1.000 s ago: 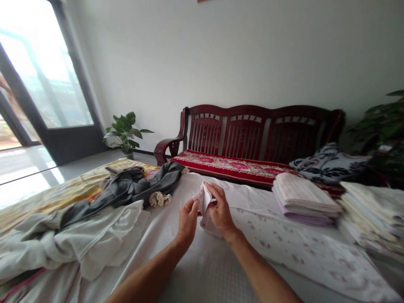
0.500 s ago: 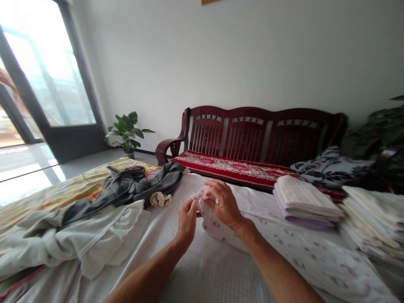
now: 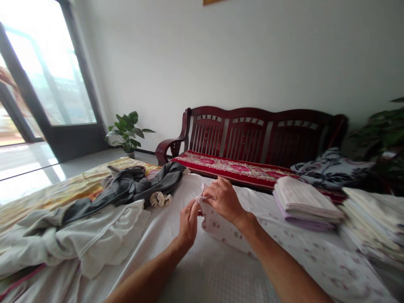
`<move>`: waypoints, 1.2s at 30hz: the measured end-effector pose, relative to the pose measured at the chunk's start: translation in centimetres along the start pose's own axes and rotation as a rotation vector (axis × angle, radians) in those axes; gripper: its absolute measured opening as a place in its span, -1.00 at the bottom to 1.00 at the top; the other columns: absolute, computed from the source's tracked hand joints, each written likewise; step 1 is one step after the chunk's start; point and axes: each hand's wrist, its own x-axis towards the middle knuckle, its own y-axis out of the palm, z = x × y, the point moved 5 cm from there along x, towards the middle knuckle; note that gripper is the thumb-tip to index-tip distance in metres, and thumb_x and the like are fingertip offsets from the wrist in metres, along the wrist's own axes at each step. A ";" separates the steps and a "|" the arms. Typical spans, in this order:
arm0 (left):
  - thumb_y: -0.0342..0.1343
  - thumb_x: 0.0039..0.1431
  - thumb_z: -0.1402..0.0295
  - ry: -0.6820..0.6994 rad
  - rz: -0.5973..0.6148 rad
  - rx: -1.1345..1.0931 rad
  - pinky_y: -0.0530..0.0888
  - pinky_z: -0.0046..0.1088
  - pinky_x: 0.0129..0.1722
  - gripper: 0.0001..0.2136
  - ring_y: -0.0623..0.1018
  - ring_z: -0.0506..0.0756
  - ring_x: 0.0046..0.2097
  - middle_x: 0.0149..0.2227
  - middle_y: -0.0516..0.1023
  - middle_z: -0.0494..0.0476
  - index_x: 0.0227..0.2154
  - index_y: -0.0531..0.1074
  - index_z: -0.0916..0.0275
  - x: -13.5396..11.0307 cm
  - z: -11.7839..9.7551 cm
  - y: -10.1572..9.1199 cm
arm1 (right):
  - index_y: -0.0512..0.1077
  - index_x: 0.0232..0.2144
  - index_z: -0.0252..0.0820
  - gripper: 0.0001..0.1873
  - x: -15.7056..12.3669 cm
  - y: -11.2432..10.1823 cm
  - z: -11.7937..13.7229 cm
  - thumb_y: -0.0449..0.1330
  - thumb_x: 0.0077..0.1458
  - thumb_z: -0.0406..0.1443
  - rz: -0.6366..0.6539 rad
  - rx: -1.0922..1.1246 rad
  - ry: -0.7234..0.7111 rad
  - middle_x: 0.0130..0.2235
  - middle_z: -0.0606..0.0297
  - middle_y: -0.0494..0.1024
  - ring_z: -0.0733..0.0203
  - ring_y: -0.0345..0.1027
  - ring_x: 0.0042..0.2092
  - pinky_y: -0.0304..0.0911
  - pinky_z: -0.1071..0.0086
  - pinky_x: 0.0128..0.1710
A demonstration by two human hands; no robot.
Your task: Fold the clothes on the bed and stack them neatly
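A white cloth with a small reddish print trails from my hands across the bed-like surface toward the lower right. Its raised edge is pinched in my left hand, thumb and fingers pressed together. Close beside it on the right, my right hand grips the same edge between thumb and fingers, and a small tip of fabric pokes up between the hands. Beneath lies a white textured sheet. What the kind of printed cloth is, I cannot tell.
At left lie grey trousers-like clothing, a white ruffled garment and a cream scrunchie. Folded fabric is stacked at right beside another pile. Behind stand a wooden sofa, a patterned cushion and a potted plant.
My hands have shifted slightly around the cloth's edge, the right hand turning a little with its fingers closing tighter. A bit of cloth now stands up between them.
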 end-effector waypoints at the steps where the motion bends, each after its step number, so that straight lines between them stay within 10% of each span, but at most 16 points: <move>1: -0.10 0.33 0.11 0.019 -0.001 0.033 0.47 -0.49 -0.35 -0.59 0.47 0.07 -0.32 -0.36 0.53 0.10 -0.24 0.57 0.29 0.0 -0.1 0.0 | 0.56 -0.40 0.00 -0.91 0.0 0.0 0.0 0.28 0.15 -0.29 0.000 -0.004 0.001 -0.38 0.31 0.55 0.06 0.27 -0.18 0.12 0.15 0.00; 13: 0.02 0.31 0.07 0.101 -0.130 0.281 0.33 -0.54 -0.38 -0.61 0.44 0.04 -0.40 -0.45 0.54 0.02 -0.21 0.62 0.25 0.0 0.2 -1.1 | 0.56 -0.44 -0.01 -0.90 -0.9 -0.9 -1.1 0.38 0.06 -0.18 -0.035 0.027 0.143 -0.40 0.32 0.58 0.10 0.31 -0.24 0.16 0.20 -0.12; 20: 0.01 0.33 0.14 0.197 -0.093 0.252 0.46 -0.41 -0.12 -0.67 0.58 0.13 -0.18 -0.21 0.65 0.15 -0.15 0.60 0.22 -0.3 -0.8 -0.8 | 0.60 -0.41 -0.05 -0.91 -2.5 -0.8 -4.9 0.33 0.02 -0.19 -0.122 0.437 0.453 -0.31 0.29 0.59 0.07 0.41 -0.17 0.26 0.19 -0.05; 36: -0.04 0.37 0.32 0.369 0.062 0.225 0.45 -0.35 0.02 -0.74 0.57 0.15 0.01 -0.03 0.61 0.20 -0.06 0.53 0.23 -1.1 -1.4 -0.1 | 0.41 -0.44 -0.15 -0.63 -3.2 1.4 -5.3 0.48 -0.15 -0.12 0.001 1.183 0.636 0.04 0.13 0.57 0.00 0.45 0.04 0.29 0.16 0.00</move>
